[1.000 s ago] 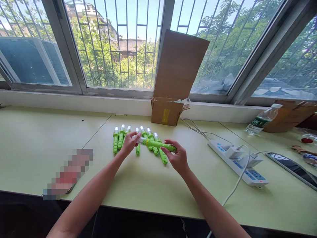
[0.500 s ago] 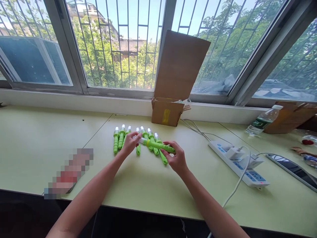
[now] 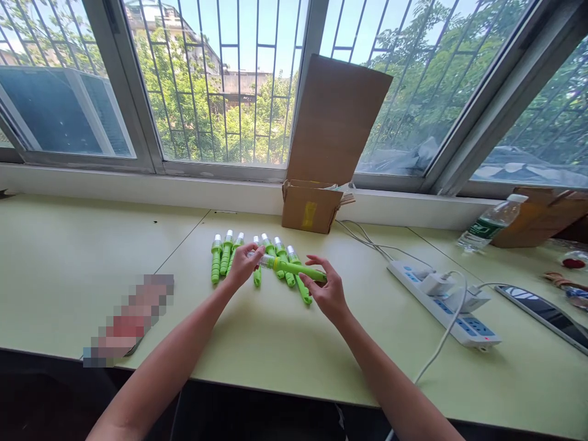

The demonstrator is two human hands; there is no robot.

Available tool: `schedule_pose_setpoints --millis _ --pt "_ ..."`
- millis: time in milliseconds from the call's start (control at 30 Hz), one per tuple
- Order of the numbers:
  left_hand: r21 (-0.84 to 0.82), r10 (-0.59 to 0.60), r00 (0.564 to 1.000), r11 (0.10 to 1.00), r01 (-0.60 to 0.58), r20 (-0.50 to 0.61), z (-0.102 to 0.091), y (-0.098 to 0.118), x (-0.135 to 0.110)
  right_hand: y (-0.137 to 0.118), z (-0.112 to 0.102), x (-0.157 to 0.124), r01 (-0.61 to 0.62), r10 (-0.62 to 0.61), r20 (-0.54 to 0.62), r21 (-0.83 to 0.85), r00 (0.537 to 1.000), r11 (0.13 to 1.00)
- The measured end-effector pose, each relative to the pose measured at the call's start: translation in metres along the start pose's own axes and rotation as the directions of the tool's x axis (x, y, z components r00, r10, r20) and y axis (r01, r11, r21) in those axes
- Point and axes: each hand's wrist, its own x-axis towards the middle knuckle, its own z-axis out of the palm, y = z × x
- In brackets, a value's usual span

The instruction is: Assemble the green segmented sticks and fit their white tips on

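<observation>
I hold one green stick with a clear capped tip point(image 3: 289, 267) level above the table, between both hands. My left hand point(image 3: 242, 267) pinches its clear end. My right hand point(image 3: 327, 293) grips the green handle end with curled fingers. Behind and under it, several more green sticks point(image 3: 221, 256) lie side by side on the pale green table point(image 3: 285, 331), clear tips pointing towards the window.
An open cardboard box point(image 3: 311, 206) stands at the sill with its flap up. A white power strip point(image 3: 443, 302) with plugged chargers and cables lies right. A water bottle point(image 3: 490, 223) and a phone point(image 3: 542, 313) are further right. A blurred oblong object point(image 3: 128, 320) lies at the left front edge.
Hardly anything moved. My right hand's fingers shifted slightly on the green handle; the stick stays between both hands.
</observation>
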Motion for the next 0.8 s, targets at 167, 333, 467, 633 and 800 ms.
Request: schedule_pose_setpoints --millis 167,333,467,633,800 --pt "-0.006 -0.002 1.0 1.0 0.002 -0.01 -0.0002 0.0005 0.0 -0.0003 0.0006 0.0009 -0.022 0.021 0.004 0.057 1.0 0.998" --pt "-0.006 -0.004 1.0 1.0 0.004 -0.006 0.0008 0.0014 -0.0014 0.0049 0.0011 0.0031 -0.078 0.081 -0.056 0.06 0.995 0.995" --pt "0.007 -0.001 1.0 1.0 0.001 0.003 0.0018 0.001 -0.0019 0.0051 0.0016 0.0029 -0.139 0.14 -0.037 0.037 0.989 0.99" --pt "0.014 0.014 0.999 1.0 -0.014 -0.04 0.0017 0.0 -0.0008 -0.0001 0.0011 0.0011 -0.096 0.096 0.008 0.082 0.995 0.992" --pt "0.005 0.022 0.997 1.0 -0.021 -0.069 0.0019 0.0 -0.001 0.0022 0.0025 0.0026 -0.116 0.118 -0.011 0.124 0.993 0.986"
